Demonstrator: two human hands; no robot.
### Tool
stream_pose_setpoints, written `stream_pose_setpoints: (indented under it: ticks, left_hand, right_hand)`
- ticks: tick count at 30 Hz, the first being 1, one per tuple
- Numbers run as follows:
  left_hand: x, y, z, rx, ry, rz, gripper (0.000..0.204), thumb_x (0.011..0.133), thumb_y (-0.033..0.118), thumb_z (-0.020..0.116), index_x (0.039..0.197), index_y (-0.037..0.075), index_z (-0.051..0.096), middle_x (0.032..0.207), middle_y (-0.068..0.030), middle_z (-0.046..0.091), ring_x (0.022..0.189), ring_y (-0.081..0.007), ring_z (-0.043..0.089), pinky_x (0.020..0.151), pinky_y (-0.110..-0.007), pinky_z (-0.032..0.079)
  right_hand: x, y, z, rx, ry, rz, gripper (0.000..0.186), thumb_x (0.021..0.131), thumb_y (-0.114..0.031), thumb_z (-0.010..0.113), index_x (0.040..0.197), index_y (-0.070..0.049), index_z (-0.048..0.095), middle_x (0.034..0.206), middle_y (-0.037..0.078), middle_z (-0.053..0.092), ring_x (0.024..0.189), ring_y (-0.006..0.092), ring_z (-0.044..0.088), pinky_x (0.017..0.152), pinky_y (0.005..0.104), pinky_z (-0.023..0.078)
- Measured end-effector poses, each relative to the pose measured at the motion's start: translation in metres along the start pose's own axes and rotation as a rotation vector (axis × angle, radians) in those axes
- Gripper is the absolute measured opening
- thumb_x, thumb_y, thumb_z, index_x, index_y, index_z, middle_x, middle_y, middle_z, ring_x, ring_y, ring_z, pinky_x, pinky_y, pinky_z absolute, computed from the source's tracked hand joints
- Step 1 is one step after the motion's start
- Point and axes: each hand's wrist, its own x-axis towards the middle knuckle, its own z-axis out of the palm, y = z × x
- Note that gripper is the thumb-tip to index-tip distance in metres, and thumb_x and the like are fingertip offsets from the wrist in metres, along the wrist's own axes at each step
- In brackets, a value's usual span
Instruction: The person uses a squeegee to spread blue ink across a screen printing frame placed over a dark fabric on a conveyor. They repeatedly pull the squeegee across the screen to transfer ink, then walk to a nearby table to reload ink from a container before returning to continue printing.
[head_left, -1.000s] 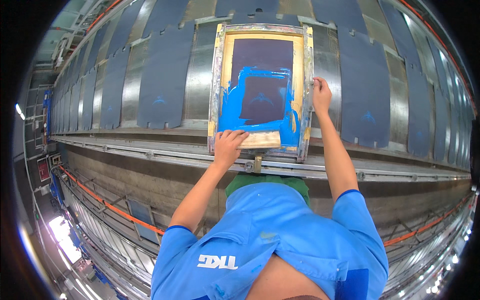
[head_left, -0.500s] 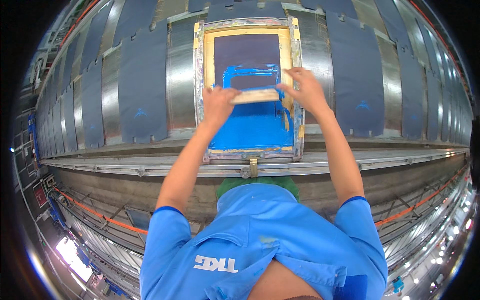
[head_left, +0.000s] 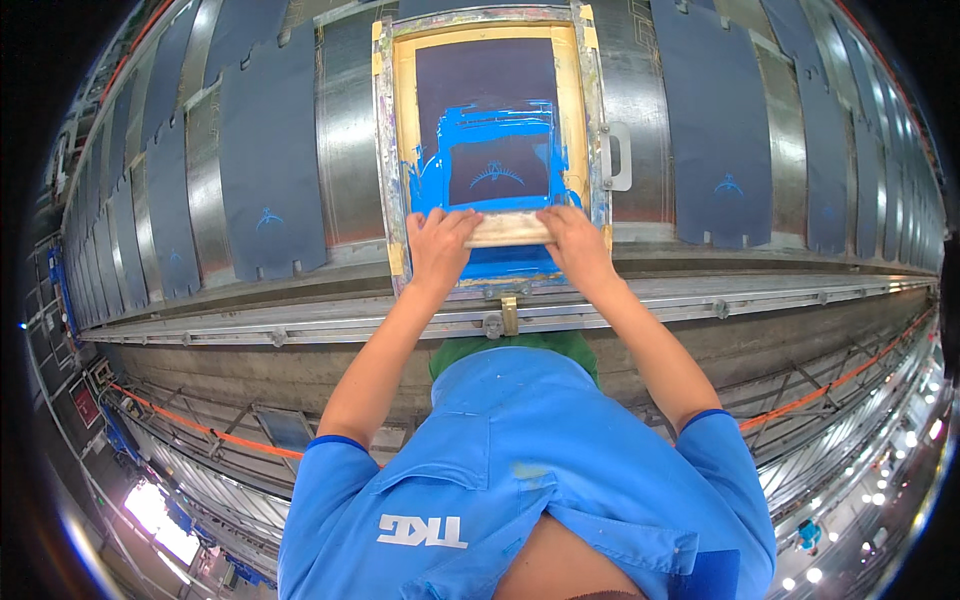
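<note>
A screen-printing frame (head_left: 594,110) lies before me, its border patched with yellow tape. Blue ink (head_left: 500,264) covers its near part and smears round a dark window with a fine arched figure. Across the near part stands a squeegee (head_left: 508,229) with a pale wooden grip. My left hand (head_left: 437,245) is closed on its left end. The right end is in my right hand (head_left: 577,247), thumb and fingers closed round it. The squeegee's blade edge is hidden beneath the grip.
Dark blue-grey sheets (head_left: 270,170) lie in rows on the metal table (head_left: 345,150) to both sides, some bearing a small blue printed figure. A white handle (head_left: 621,157) sticks out at the frame's right side. A metal rail (head_left: 660,306) with a brass-coloured clamp (head_left: 509,315) runs along the near edge.
The squeegee has come toward me over the screen, uncovering the arched figure. My right hand, open beside the squeegee before, has closed on its right end. My left hand moved nearer with it.
</note>
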Motion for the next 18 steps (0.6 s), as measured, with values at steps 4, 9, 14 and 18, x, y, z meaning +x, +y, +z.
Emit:
stream_pose_setpoints:
  ticks: [4,9,14,18]
  left_hand:
    - [0.018,-0.009,-0.009,0.009,0.015,0.018,0.035,0.073,0.006,0.075,0.103,0.023,0.078,0.107,0.0074,0.075,0.092,-0.0158,0.062,0.086,-0.043,0.038]
    - [0.116,-0.045,-0.009,0.012,0.027,0.029,0.027,0.075,0.01,0.077,0.097,0.026,0.081,0.094,0.0039,0.077,0.086,-0.0184,0.063,0.08,-0.04,0.035]
    - [0.114,-0.044,0.001,-0.01,-0.019,0.018,0.029,0.074,0.009,0.077,0.098,0.025,0.081,0.097,0.0026,0.077,0.087,-0.0206,0.063,0.081,-0.042,0.037]
    - [0.039,-0.022,0.004,0.013,-0.045,0.036,0.036,0.071,0.006,0.075,0.103,0.023,0.08,0.106,0.0038,0.076,0.093,-0.0192,0.062,0.085,-0.043,0.039]
  right_hand:
    - [0.016,0.006,-0.006,-0.001,0.01,-0.025,0.044,0.078,0.0,0.072,0.121,-0.005,0.065,0.122,0.015,0.065,0.114,0.0363,0.061,0.097,0.0441,0.052]
    - [0.109,0.026,-0.033,-0.02,0.095,-0.032,0.034,0.08,-0.005,0.073,0.114,-0.004,0.069,0.113,0.015,0.068,0.106,0.0362,0.065,0.093,0.0435,0.053]
    - [0.097,0.033,-0.02,0.004,0.115,-0.019,0.03,0.081,-0.005,0.071,0.111,-0.003,0.069,0.107,0.016,0.067,0.104,0.0373,0.064,0.089,0.0442,0.054]
    - [0.022,0.021,0.007,0.006,0.107,-0.044,0.041,0.076,-0.002,0.073,0.117,-0.005,0.067,0.116,0.016,0.066,0.111,0.0354,0.063,0.094,0.0439,0.053]
